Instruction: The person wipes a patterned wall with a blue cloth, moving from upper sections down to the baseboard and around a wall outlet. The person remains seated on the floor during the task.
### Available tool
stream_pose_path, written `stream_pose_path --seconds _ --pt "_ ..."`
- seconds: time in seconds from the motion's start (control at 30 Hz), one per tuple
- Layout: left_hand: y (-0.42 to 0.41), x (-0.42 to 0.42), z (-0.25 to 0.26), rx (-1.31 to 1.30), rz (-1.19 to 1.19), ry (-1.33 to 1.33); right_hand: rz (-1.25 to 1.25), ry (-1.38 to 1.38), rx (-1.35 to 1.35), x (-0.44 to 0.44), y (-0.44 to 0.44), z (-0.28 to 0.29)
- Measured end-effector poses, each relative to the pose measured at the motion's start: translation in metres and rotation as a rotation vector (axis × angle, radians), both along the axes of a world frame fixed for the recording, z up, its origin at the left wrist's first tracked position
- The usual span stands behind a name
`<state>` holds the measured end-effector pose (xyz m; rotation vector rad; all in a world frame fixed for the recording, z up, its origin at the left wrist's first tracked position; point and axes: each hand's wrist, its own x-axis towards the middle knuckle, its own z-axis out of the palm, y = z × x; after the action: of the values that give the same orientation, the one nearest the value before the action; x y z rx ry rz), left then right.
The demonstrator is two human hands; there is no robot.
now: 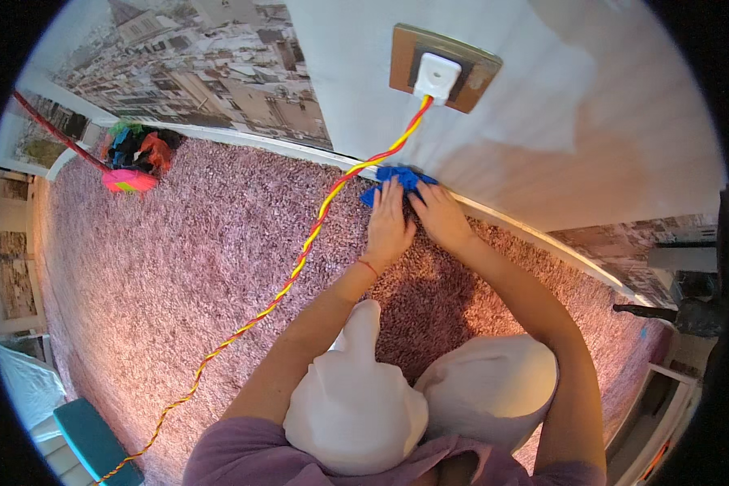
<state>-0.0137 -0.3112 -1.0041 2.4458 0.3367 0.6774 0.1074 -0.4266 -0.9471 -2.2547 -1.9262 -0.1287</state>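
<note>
A crumpled blue cloth (pixel 406 177) lies against the white baseboard (pixel 334 159), where the wall meets a shaggy pinkish carpet (pixel 219 200). My left hand (pixel 390 225), with a thin red string at the wrist, has its fingers on the cloth's near side. Just right of it, my right hand (pixel 442 215) touches the cloth's right part with its fingertips. Whether the fingers grip the cloth or only press on it is not plain. Above the hands, a white plug (pixel 437 78) sits in a brown-framed wall socket (pixel 485 73); a twisted red and yellow cord (pixel 307 246) hangs from it.
The cord crosses the carpet to a teal object (pixel 94 440) at lower left. A pink broom head or dustpan (pixel 129 180) with a red handle lies beside a colourful heap of bags or cloths (pixel 140 149) at upper left. Dark furniture (pixel 698 316) stands at right.
</note>
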Motion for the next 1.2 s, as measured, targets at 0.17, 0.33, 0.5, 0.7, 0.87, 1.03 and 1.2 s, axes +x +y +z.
stream_pose_path --seconds 0.17,0.33,0.5,0.7,0.87,1.03,1.2 --pt "-0.005 0.007 0.016 -0.003 0.039 0.094 -0.029 -0.139 -0.032 0.006 -0.025 -0.002" --pt "-0.005 0.024 0.027 0.020 0.165 0.128 -0.104 -0.161 0.019 -0.004 -0.020 0.011" --pt "0.025 0.042 0.067 -0.017 0.251 -0.192 -0.181 -0.239 0.222 -0.006 0.013 0.069" --pt "0.070 0.062 0.183 0.126 0.255 -0.513 -0.261 -0.358 0.409 -0.012 0.034 0.132" --pt "0.047 0.065 0.126 0.146 0.236 -0.338 -0.199 -0.355 0.216 -0.005 0.017 0.093" --pt "0.023 0.044 0.069 -0.037 0.051 -0.080 -0.137 -0.321 0.060 0.001 -0.017 0.059" --pt "0.054 0.068 0.104 0.075 0.247 -0.418 -0.206 -0.256 0.168 -0.012 -0.005 0.094"
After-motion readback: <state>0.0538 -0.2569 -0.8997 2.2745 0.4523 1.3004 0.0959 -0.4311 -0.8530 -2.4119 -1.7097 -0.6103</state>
